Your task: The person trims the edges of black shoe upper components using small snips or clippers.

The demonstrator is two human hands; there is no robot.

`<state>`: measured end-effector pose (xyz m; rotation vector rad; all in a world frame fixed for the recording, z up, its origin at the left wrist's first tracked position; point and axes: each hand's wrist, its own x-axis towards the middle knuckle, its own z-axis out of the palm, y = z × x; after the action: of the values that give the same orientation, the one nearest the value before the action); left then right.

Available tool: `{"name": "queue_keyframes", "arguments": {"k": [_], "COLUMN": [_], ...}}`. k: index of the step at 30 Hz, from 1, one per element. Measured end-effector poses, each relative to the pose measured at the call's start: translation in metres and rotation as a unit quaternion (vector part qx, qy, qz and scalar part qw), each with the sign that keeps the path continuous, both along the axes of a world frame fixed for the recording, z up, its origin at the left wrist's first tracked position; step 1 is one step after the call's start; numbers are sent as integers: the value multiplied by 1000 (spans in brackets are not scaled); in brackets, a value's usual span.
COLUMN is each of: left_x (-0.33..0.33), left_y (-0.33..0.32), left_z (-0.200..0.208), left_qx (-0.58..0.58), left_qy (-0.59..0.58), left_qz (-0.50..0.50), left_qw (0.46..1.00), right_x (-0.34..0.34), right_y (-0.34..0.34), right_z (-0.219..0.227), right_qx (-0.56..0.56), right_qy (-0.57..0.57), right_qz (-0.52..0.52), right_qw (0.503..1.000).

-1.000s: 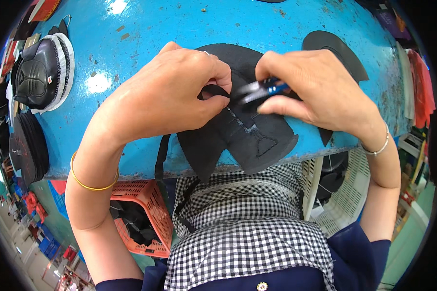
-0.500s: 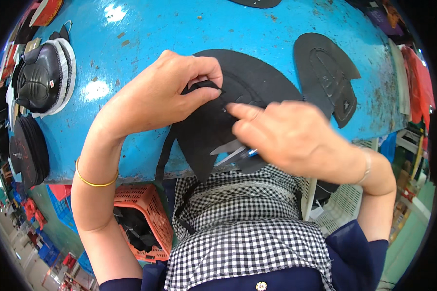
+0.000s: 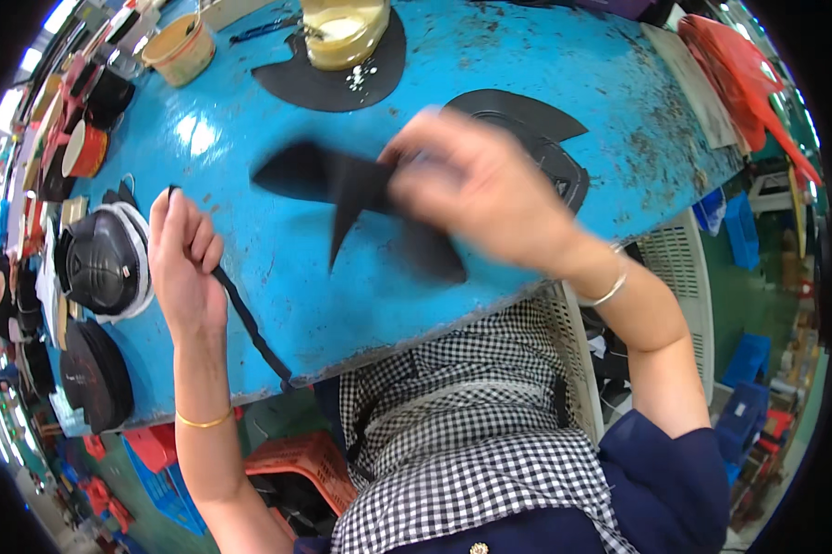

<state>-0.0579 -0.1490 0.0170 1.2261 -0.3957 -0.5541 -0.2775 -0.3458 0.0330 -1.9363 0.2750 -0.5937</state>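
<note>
My left hand is closed at the left of the blue table, pinching a narrow black strip that hangs down past the table's front edge. In my right hand, blurred by motion, is a black shoe upper piece, folded and raised over the table, its flaps swinging. Behind that hand lies another flat black upper piece, partly covered by it. I cannot see the scissors now.
At the back, a tub of pale paste stands on a black piece. Stitched black leather uppers and a stack of black pieces sit at the left. An orange crate stands below the table.
My hands have moved apart: the left went left with the black strip, and the right lifted the upper piece off the table. The scissors have gone from sight. The view has shifted.
</note>
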Motion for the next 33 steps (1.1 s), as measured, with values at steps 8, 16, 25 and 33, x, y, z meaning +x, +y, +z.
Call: {"name": "queue_keyframes", "arguments": {"k": [8, 16, 25, 33], "left_x": [-105, -149, -165, -43], "left_y": [-70, -137, -92, 59], "left_z": [15, -31, -35, 2], "left_qx": [259, 193, 7, 167], "left_qy": [-420, -687, -530, -353], "left_qz": [-294, -276, -499, -128], "left_qw": [818, 644, 686, 912], "right_x": [-73, -64, -69, -133], "right_y": [-132, -112, -118, -85], "right_z": [-20, -66, -70, 19], "right_qx": [564, 666, 618, -340], "right_qy": [-222, -275, -203, 22], "right_qz": [-198, -158, -197, -50], "right_qw": [771, 676, 734, 939]}}
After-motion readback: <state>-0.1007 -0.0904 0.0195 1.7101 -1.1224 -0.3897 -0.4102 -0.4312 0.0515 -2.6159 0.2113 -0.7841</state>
